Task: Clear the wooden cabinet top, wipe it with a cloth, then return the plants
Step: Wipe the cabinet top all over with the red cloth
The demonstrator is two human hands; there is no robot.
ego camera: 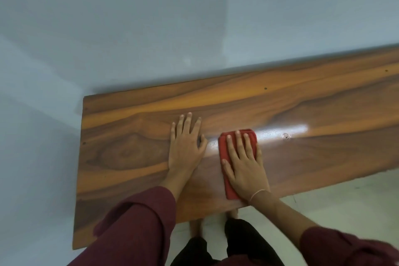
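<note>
The wooden cabinet top [133, 153] runs from the lower left to the upper right, glossy with a bright glare patch. A folded red cloth [248, 134] lies flat on it near the middle. My right hand [244, 164] presses down on the cloth with fingers spread, covering most of it. My left hand [185, 144] rests flat on the bare wood just left of the cloth, fingers apart and holding nothing. No plants are in view.
A pale blue-grey wall [151, 28] stands right behind the cabinet and along its left end. A small chipped spot [286, 136] marks the wood to the right of the cloth. Light floor [345, 198] and my feet show below the front edge.
</note>
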